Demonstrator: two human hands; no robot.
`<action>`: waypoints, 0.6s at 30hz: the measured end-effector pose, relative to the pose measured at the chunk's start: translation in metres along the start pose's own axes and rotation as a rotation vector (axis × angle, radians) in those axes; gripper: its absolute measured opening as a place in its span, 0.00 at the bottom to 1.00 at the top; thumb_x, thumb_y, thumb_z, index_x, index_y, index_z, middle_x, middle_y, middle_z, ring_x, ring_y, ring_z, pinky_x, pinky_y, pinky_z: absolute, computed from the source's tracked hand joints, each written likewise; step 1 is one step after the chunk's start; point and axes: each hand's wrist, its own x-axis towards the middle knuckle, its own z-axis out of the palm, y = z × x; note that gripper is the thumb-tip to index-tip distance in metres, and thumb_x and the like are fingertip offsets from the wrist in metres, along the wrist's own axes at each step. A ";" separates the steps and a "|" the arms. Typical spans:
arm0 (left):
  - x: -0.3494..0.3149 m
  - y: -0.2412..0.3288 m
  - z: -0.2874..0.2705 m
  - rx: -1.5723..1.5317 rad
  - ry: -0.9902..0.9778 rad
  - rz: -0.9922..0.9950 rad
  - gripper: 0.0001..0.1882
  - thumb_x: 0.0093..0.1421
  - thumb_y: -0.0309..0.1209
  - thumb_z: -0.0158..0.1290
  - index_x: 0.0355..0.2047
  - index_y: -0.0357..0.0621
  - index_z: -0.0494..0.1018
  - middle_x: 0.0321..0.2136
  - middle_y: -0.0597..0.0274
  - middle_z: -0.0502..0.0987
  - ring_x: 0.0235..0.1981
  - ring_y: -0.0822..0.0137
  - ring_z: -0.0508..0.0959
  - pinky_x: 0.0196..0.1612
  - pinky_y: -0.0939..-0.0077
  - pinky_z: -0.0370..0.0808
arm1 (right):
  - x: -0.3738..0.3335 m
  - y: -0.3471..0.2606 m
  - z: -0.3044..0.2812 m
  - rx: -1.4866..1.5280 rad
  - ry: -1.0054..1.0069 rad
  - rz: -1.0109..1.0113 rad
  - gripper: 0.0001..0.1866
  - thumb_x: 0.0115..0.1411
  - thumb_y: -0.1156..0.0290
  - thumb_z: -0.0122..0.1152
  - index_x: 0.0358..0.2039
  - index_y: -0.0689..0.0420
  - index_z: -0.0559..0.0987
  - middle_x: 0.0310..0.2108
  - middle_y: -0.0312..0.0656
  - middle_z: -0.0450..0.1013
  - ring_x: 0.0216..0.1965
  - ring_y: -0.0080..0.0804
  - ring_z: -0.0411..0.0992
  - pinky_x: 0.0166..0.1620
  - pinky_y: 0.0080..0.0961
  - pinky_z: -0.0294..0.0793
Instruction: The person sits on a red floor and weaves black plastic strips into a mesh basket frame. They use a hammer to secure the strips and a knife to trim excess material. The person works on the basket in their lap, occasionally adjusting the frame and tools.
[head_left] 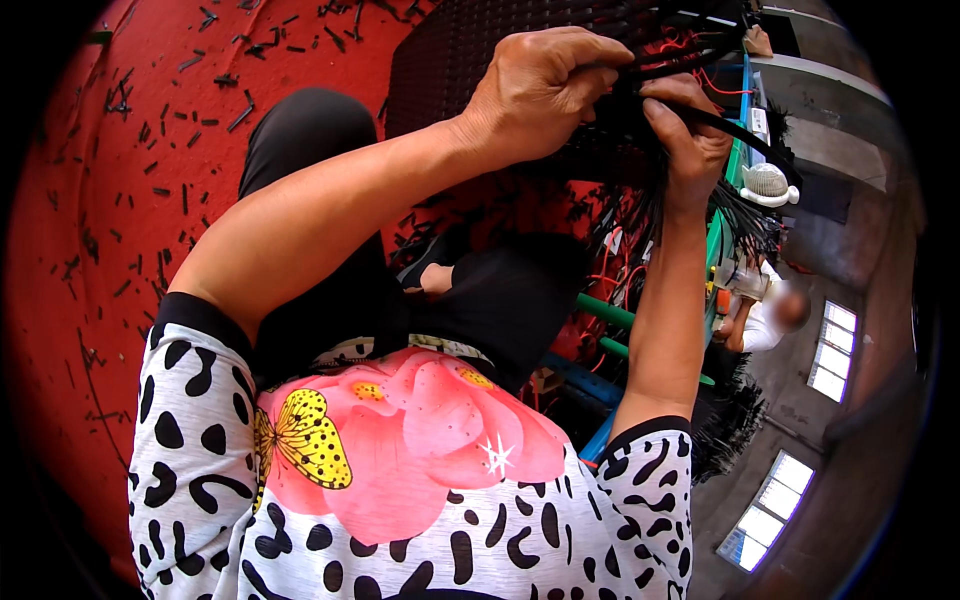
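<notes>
Gripping a black flat plastic weaving strand (725, 125) in the upper right of the frame, my left hand (535, 95) is curled into a loose fist over the dark woven wicker panel (450, 60), fingers folded down so the strand ends are pinched where they leave the weave; I judge I hold it there to keep the weave tight while the other hand works. My right hand (690, 135) sits just beside it, touching the same bunch, thumb raised and fingers wrapped around the strand that runs off toward the right edge; the grasp is closed on that strand, though exactly how many strands it takes in is hidden by my palm. Both forearms rise from the bottom of the frame, the left crossing diagonally from lower left to upper centre, the right standing nearly upright at centre right, wrists bent inward so the hands meet. Loose black strands (640, 210) hang below my hands. Short black offcuts (215, 75) lie scattered on the red floor (80, 200) in the upper left. Green metal frame bars (610, 315) show behind my right forearm, and another person in white (765, 320) sits at right.
</notes>
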 end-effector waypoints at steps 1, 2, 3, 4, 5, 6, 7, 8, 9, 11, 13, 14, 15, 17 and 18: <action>0.001 0.001 0.001 0.041 0.016 0.063 0.08 0.51 0.23 0.53 0.32 0.37 0.75 0.23 0.56 0.75 0.23 0.66 0.77 0.26 0.75 0.73 | 0.000 0.000 0.000 0.006 0.003 -0.010 0.03 0.46 0.80 0.56 0.24 0.63 0.76 0.24 0.36 0.69 0.27 0.21 0.66 0.33 0.17 0.63; 0.001 0.001 0.001 0.082 0.032 0.125 0.08 0.51 0.22 0.53 0.33 0.37 0.75 0.22 0.57 0.74 0.23 0.66 0.77 0.26 0.76 0.73 | 0.000 -0.001 0.002 0.013 0.005 -0.020 0.03 0.46 0.80 0.56 0.24 0.63 0.76 0.24 0.36 0.69 0.27 0.21 0.66 0.33 0.17 0.63; 0.002 0.001 0.001 0.122 0.049 0.188 0.08 0.51 0.22 0.53 0.33 0.37 0.75 0.22 0.57 0.74 0.23 0.67 0.77 0.26 0.76 0.73 | 0.000 0.000 0.003 0.019 0.008 -0.031 0.03 0.46 0.80 0.56 0.24 0.63 0.76 0.24 0.36 0.69 0.27 0.21 0.66 0.32 0.17 0.63; 0.005 0.000 0.000 0.219 0.066 0.269 0.08 0.51 0.22 0.52 0.33 0.37 0.76 0.22 0.58 0.74 0.23 0.68 0.77 0.26 0.77 0.73 | 0.001 0.002 0.003 0.016 0.001 -0.054 0.03 0.46 0.80 0.56 0.23 0.63 0.76 0.23 0.35 0.69 0.26 0.21 0.66 0.32 0.17 0.63; 0.008 -0.001 -0.003 0.316 0.084 0.350 0.08 0.52 0.22 0.52 0.33 0.37 0.76 0.22 0.58 0.74 0.22 0.68 0.77 0.26 0.77 0.73 | 0.001 0.003 0.003 0.015 0.003 -0.048 0.03 0.46 0.80 0.56 0.23 0.63 0.76 0.23 0.35 0.69 0.26 0.21 0.66 0.32 0.17 0.63; 0.012 -0.003 -0.009 0.412 0.102 0.431 0.08 0.52 0.21 0.51 0.33 0.37 0.76 0.22 0.59 0.74 0.22 0.69 0.77 0.25 0.78 0.73 | 0.000 0.003 0.003 0.015 0.005 -0.041 0.03 0.46 0.80 0.56 0.23 0.63 0.76 0.23 0.35 0.69 0.26 0.21 0.66 0.32 0.17 0.63; 0.013 -0.001 -0.016 0.251 -0.032 0.275 0.07 0.54 0.21 0.51 0.33 0.38 0.76 0.22 0.62 0.74 0.22 0.72 0.74 0.24 0.79 0.70 | 0.000 0.003 0.003 0.015 0.007 -0.036 0.03 0.46 0.80 0.56 0.23 0.63 0.76 0.23 0.35 0.69 0.26 0.21 0.66 0.32 0.17 0.63; 0.014 0.001 -0.024 0.102 -0.134 0.100 0.05 0.55 0.21 0.51 0.33 0.38 0.76 0.22 0.66 0.74 0.22 0.75 0.71 0.23 0.80 0.67 | -0.001 0.004 0.004 0.024 0.013 -0.048 0.03 0.46 0.80 0.56 0.24 0.63 0.76 0.23 0.35 0.69 0.26 0.20 0.66 0.32 0.16 0.63; 0.012 0.003 -0.018 -0.097 -0.111 -0.098 0.05 0.55 0.21 0.51 0.31 0.37 0.76 0.18 0.69 0.72 0.17 0.78 0.68 0.20 0.82 0.64 | -0.002 0.003 0.004 0.028 0.017 -0.049 0.03 0.46 0.80 0.56 0.24 0.63 0.76 0.23 0.35 0.69 0.26 0.20 0.66 0.32 0.17 0.63; 0.009 0.007 -0.022 0.085 -0.195 -0.062 0.08 0.53 0.20 0.51 0.34 0.37 0.75 0.23 0.62 0.74 0.21 0.72 0.74 0.24 0.78 0.70 | -0.003 0.004 0.005 0.037 0.021 -0.047 0.03 0.46 0.80 0.56 0.24 0.63 0.76 0.23 0.35 0.69 0.26 0.20 0.66 0.32 0.17 0.64; 0.005 0.014 -0.022 0.185 -0.217 0.078 0.12 0.52 0.19 0.50 0.38 0.38 0.73 0.28 0.57 0.74 0.24 0.68 0.78 0.26 0.76 0.74 | -0.003 0.006 0.006 0.023 0.027 -0.080 0.03 0.46 0.81 0.56 0.24 0.63 0.76 0.23 0.35 0.69 0.26 0.21 0.66 0.32 0.17 0.64; 0.004 0.021 -0.020 0.194 -0.197 0.200 0.13 0.52 0.19 0.49 0.40 0.38 0.72 0.31 0.56 0.74 0.24 0.68 0.78 0.27 0.76 0.74 | -0.004 0.007 0.007 0.016 0.029 -0.095 0.03 0.46 0.81 0.57 0.24 0.63 0.76 0.23 0.35 0.69 0.26 0.21 0.66 0.32 0.17 0.64; 0.003 0.025 -0.018 0.201 -0.178 0.321 0.15 0.52 0.18 0.49 0.42 0.39 0.71 0.33 0.55 0.74 0.24 0.68 0.78 0.27 0.76 0.74 | -0.005 0.007 0.007 0.024 0.029 -0.083 0.03 0.46 0.81 0.57 0.24 0.63 0.76 0.23 0.35 0.69 0.26 0.21 0.66 0.32 0.17 0.64; 0.006 0.024 -0.011 0.184 -0.129 0.428 0.20 0.53 0.17 0.47 0.47 0.39 0.67 0.39 0.52 0.73 0.24 0.68 0.78 0.28 0.78 0.75 | -0.005 0.004 0.008 0.041 0.024 -0.062 0.03 0.45 0.81 0.57 0.24 0.63 0.76 0.23 0.36 0.69 0.27 0.22 0.67 0.32 0.18 0.64; 0.010 0.022 -0.009 0.218 -0.107 0.429 0.20 0.53 0.16 0.46 0.48 0.39 0.67 0.40 0.51 0.73 0.24 0.68 0.78 0.28 0.78 0.75 | -0.005 0.002 0.009 0.020 0.030 -0.050 0.03 0.45 0.81 0.57 0.24 0.63 0.76 0.23 0.36 0.69 0.27 0.22 0.67 0.32 0.18 0.65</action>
